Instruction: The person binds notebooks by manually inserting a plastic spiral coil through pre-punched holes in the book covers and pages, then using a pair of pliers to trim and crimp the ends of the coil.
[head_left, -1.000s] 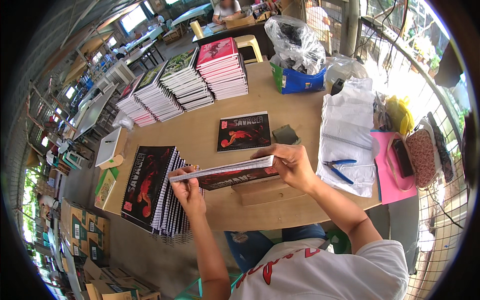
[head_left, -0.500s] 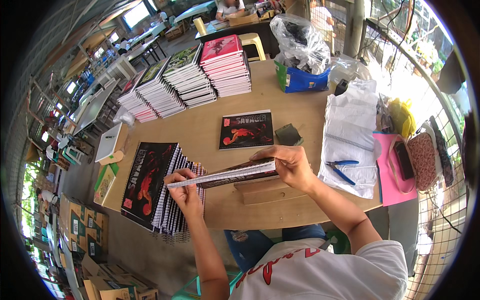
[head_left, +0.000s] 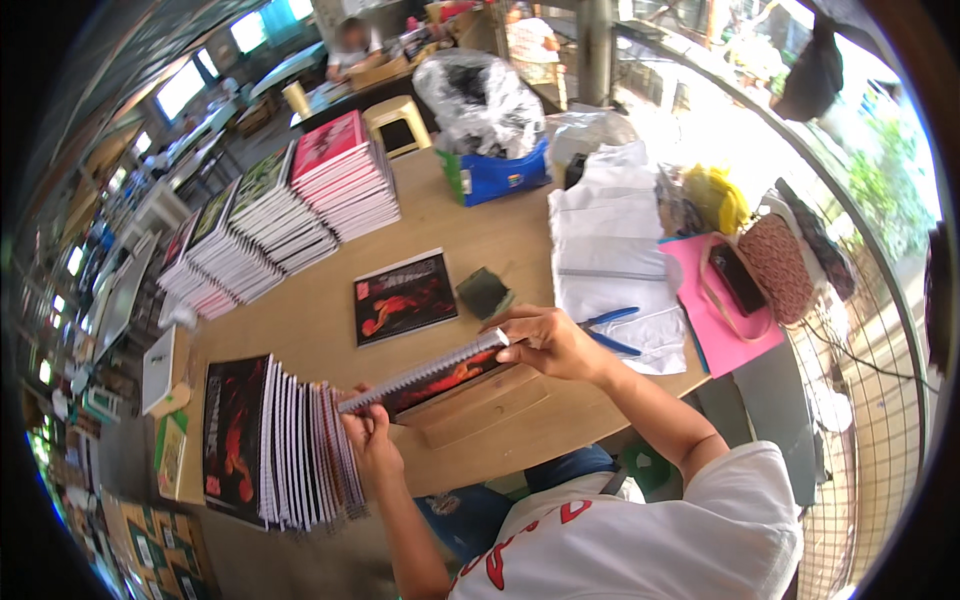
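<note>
Both my hands hold a spiral notebook (head_left: 445, 378) with a black and red cover, tilted on edge, its coil along the top. My left hand (head_left: 375, 445) pinches its left end, and my right hand (head_left: 552, 343) grips the right end. Beneath it on the table lies a light wooden block (head_left: 480, 412). Just beyond, a matching notebook (head_left: 405, 298) lies flat beside a crumpled dark green piece (head_left: 485, 293). To the left of my left hand is a fanned stack of the same spiral notebooks (head_left: 235, 430).
Tall notebook stacks (head_left: 335, 175) stand at the table's far left. A blue bag (head_left: 500, 177) with clear plastic is at the back. Blue-handled pliers (head_left: 612, 335) rest on white paper (head_left: 610, 220). A pink folder (head_left: 735, 345) carries a phone (head_left: 737, 280). Another person (head_left: 355, 50) sits behind.
The notebook in my hands has turned, so its coil edge and cover show instead of its page edges. The view has swung right, shifting the table leftward.
</note>
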